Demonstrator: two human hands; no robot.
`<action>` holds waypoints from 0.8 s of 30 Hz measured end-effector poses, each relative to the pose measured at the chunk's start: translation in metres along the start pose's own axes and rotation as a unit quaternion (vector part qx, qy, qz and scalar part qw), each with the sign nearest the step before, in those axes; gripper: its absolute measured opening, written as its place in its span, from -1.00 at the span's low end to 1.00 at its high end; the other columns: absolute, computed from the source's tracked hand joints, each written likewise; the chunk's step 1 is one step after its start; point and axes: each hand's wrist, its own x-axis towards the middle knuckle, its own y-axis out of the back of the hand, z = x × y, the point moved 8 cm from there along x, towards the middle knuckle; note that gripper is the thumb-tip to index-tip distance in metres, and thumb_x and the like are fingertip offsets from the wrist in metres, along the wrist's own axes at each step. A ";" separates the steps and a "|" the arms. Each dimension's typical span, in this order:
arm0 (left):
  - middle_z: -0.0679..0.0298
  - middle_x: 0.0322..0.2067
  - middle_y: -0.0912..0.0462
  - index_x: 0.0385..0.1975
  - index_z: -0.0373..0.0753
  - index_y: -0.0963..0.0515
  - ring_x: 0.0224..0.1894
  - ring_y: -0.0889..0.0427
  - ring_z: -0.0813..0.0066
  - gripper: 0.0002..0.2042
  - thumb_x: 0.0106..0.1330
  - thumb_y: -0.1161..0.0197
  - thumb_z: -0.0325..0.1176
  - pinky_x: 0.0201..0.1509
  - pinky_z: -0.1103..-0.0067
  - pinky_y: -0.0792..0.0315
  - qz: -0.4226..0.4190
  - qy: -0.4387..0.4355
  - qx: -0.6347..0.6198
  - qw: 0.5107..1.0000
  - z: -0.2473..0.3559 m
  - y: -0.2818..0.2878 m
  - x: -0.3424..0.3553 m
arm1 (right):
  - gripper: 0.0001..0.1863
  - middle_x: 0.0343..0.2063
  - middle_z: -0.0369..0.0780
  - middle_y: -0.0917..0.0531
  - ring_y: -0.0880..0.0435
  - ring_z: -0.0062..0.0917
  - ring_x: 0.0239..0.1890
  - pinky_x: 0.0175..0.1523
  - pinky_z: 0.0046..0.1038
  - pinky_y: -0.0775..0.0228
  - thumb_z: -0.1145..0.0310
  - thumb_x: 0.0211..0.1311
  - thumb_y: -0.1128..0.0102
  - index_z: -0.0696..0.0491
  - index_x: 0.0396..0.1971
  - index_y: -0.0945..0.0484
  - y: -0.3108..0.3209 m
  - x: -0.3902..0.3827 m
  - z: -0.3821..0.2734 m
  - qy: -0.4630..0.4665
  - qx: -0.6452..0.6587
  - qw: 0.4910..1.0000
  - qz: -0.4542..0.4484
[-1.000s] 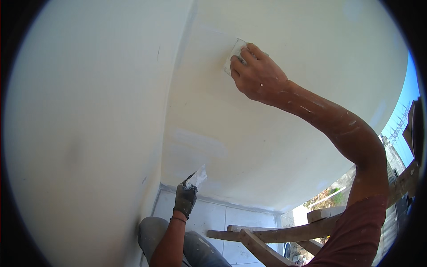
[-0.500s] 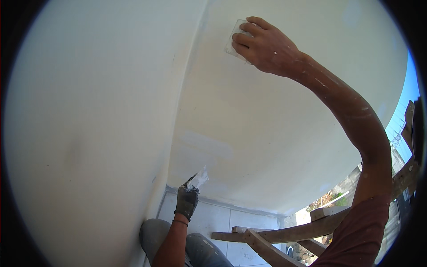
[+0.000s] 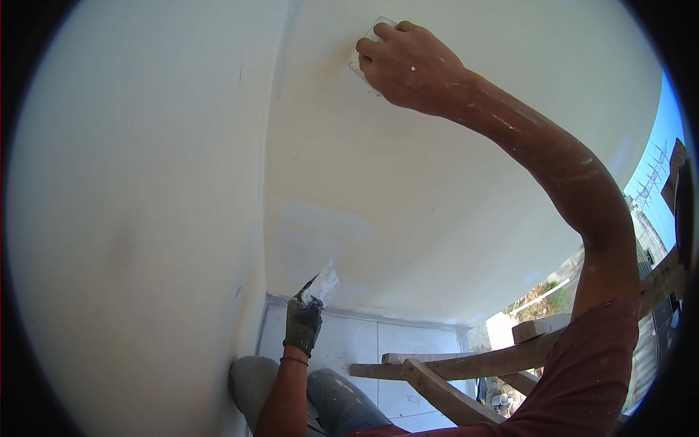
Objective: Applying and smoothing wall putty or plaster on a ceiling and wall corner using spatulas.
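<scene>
My bare right hand (image 3: pixel 404 65) is high on the cream wall (image 3: pixel 437 197), fingers curled over a small, thin, square pale pad or plate (image 3: pixel 360 76) against the surface; my palm hides much of it. White specks dot that hand and arm. My left hand (image 3: pixel 303 324), in a dark, stained glove, grips a putty knife (image 3: pixel 324 282) smeared with white paste, held low in front of the wall. Paler bluish patches show on the wall around it.
A white side wall (image 3: pixel 131 182) meets the cream wall at an inside corner. Wooden beams (image 3: pixel 466 364) cross the lower right, above a tiled floor (image 3: pixel 353 331). My bent knees (image 3: pixel 342 400) are below. Past the right edge are sky, a pylon (image 3: pixel 652 171), plants and rough masonry.
Since a second ago my right hand has moved up the wall with the pale pad, then slightly left in the picture. My left hand has stayed nearly in place.
</scene>
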 end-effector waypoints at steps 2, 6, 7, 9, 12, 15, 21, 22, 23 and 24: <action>0.43 -0.37 -0.65 0.13 -0.33 -0.59 -0.58 -0.38 0.79 -0.58 0.25 -0.08 -0.61 -0.57 0.71 -0.26 -0.004 0.016 0.010 1.000 -0.006 0.008 0.000 | -0.90 -0.38 -0.30 -0.59 -0.59 -0.49 -0.28 -0.28 -0.45 -0.49 0.45 0.14 -0.29 0.08 -0.55 -0.60 -0.003 -0.021 -0.018 -0.019 0.027 0.998 -0.057; 0.49 -0.47 -0.57 0.07 -0.30 -0.61 -0.61 -0.36 0.80 -0.64 0.26 -0.14 -0.61 -0.60 0.72 -0.25 -0.031 0.023 -0.006 0.999 -0.005 0.000 0.001 | -0.79 -0.17 -0.10 -0.60 -0.61 -0.35 -0.17 -0.24 -0.44 -0.61 0.45 0.07 -0.31 0.25 -0.31 -0.67 -0.009 -0.056 -0.064 -0.040 0.080 0.991 -0.095; 0.49 -0.47 -0.57 0.07 -0.30 -0.61 -0.61 -0.36 0.80 -0.64 0.26 -0.14 -0.61 -0.60 0.72 -0.25 -0.033 0.024 -0.005 0.999 -0.003 -0.002 0.000 | -0.79 -0.17 -0.10 -0.60 -0.61 -0.35 -0.17 -0.24 -0.44 -0.61 0.45 0.07 -0.31 0.25 -0.31 -0.67 -0.009 -0.062 -0.076 -0.041 0.079 0.991 -0.096; 0.50 -0.49 -0.54 0.07 -0.26 -0.61 -0.63 -0.34 0.80 -0.64 0.26 -0.15 -0.60 -0.62 0.72 -0.21 -0.030 0.051 0.001 0.998 -0.003 -0.004 -0.002 | -0.77 -0.12 0.00 -0.61 -0.63 -0.25 -0.16 -0.26 -0.40 -0.63 0.44 0.04 -0.31 0.28 -0.34 -0.69 -0.009 -0.074 -0.100 -0.043 0.070 0.991 -0.101; 0.51 -0.50 -0.53 0.07 -0.25 -0.61 -0.65 -0.31 0.80 -0.64 0.27 -0.15 -0.59 -0.64 0.71 -0.18 -0.017 0.050 -0.013 0.998 -0.008 0.003 -0.002 | -0.76 -0.11 0.11 -0.62 -0.64 -0.17 -0.19 -0.29 -0.36 -0.65 0.43 0.01 -0.31 0.32 -0.37 -0.69 -0.008 -0.092 -0.132 -0.037 0.078 0.993 -0.084; 0.50 -0.48 -0.56 0.07 -0.25 -0.61 -0.62 -0.35 0.79 -0.64 0.27 -0.16 -0.58 -0.61 0.71 -0.22 -0.006 0.000 0.002 1.000 -0.018 0.010 0.005 | -0.76 -0.13 0.16 -0.62 -0.65 -0.16 -0.22 -0.30 -0.32 -0.66 0.43 0.01 -0.31 0.33 -0.40 -0.69 -0.005 -0.116 -0.159 -0.016 0.068 0.994 -0.090; 0.30 -0.16 -0.71 0.16 -0.43 -0.54 -0.34 -0.60 0.63 -0.57 0.26 -0.07 -0.61 -0.28 0.65 -0.51 -0.040 -0.034 0.029 0.998 -0.011 0.006 0.005 | -0.80 -0.32 -0.05 -0.63 -0.63 -0.28 -0.29 -0.35 -0.32 -0.53 0.45 0.01 -0.33 0.27 -0.39 -0.66 -0.004 -0.081 -0.137 -0.069 0.174 0.953 -0.238; 0.30 -0.16 -0.71 0.16 -0.43 -0.54 -0.34 -0.60 0.63 -0.57 0.26 -0.07 -0.61 -0.28 0.65 -0.51 -0.037 -0.032 0.031 0.998 -0.007 0.007 0.004 | -0.86 -0.39 -0.08 -0.62 -0.61 -0.32 -0.31 -0.35 -0.33 -0.51 0.46 0.00 -0.34 0.23 -0.48 -0.64 0.013 -0.059 -0.111 -0.101 0.153 0.974 -0.132; 0.37 -0.26 -0.67 0.12 -0.35 -0.57 -0.42 -0.52 0.68 -0.61 0.27 -0.12 -0.59 -0.39 0.67 -0.41 -0.031 0.004 0.018 0.999 -0.010 0.006 0.004 | -0.90 -0.45 -0.11 -0.61 -0.59 -0.36 -0.34 -0.35 -0.33 -0.50 0.48 -0.01 -0.34 0.19 -0.57 -0.62 0.026 -0.045 -0.080 -0.133 0.128 0.982 -0.029; 0.44 -0.37 -0.62 0.09 -0.26 -0.60 -0.50 -0.44 0.74 -0.65 0.29 -0.18 -0.57 -0.50 0.70 -0.31 -0.025 0.041 0.006 0.999 -0.015 0.005 0.004 | -0.90 -0.46 -0.12 -0.60 -0.59 -0.37 -0.35 -0.33 -0.36 -0.50 0.48 -0.02 -0.34 0.18 -0.57 -0.61 0.031 -0.034 -0.048 -0.169 0.118 0.978 0.021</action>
